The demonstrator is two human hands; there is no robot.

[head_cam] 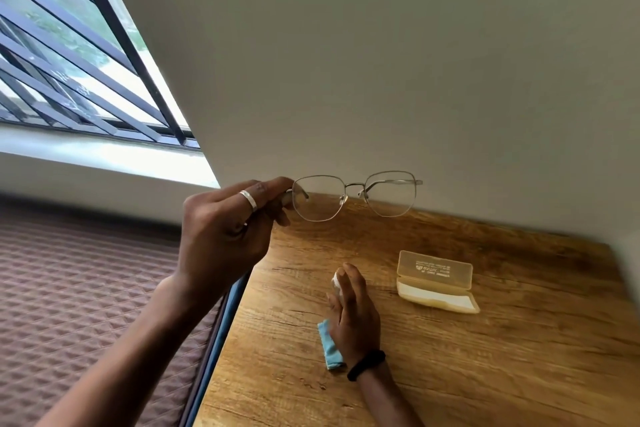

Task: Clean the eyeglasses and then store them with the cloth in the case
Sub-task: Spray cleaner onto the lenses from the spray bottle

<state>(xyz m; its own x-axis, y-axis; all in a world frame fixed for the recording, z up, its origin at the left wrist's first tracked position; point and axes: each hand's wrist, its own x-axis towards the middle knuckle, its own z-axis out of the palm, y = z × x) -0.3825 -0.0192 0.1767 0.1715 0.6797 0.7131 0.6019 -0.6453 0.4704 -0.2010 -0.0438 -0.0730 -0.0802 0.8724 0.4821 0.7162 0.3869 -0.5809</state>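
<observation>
Lettering on the case [436,282] lid is unreadable. Left hand [221,236], raised, pinches the eyeglasses [353,196]; right hand [353,315] lies over the cloth [329,345] on the desk [485,357], grip unclear.

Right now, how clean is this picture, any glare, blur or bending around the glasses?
Head view: the window sill is blown out white; the eyeglasses pinched in the left hand are sharp, with no glare on the lenses; the quilted bedspread and the far right corner of the table smear into blur; the wide lens tilts and bends the foot of the wall.
</observation>
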